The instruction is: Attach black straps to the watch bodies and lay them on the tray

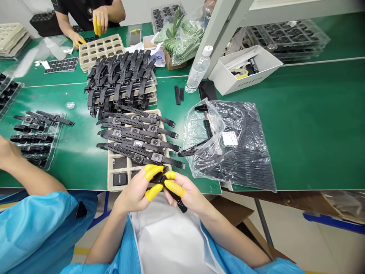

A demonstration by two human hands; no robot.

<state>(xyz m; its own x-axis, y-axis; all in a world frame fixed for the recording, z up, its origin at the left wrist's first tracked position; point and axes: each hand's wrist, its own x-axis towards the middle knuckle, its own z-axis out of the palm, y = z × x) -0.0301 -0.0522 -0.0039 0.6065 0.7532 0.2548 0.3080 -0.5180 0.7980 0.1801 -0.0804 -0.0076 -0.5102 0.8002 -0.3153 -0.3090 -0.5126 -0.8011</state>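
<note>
- Head view, near middle: watch (157,177) between both hands, over the near edge of the tray (110,167); a black strap (181,206) runs down from it toward the white apron (165,236)
- Left hand (138,191): fingers narrow, holding the watch from the left; right hand (189,192): fingers narrow, pinching the strap at the watch's right side; yellow finger covers (174,188) on both; exact contact at the joint hidden by fingers
- Risk, my judgement: small pinch plus slick covers could let the watch slip, onto tray or lap; pushing the strap in askew could leave it badly seated
- Also likely: a sleeve or forearm catching strap ends that overhang the tray could drag the strapped watches (156,156) out of line; the tall pile (119,82) behind could topple if bumped
- Writing: pale lettering on a black square (120,179) in a near-left compartment, too small to read; white sticker (229,138) on the clear bag (256,148), right, illegible; bottle (196,72) label, far, unreadable; no brand certain
</note>
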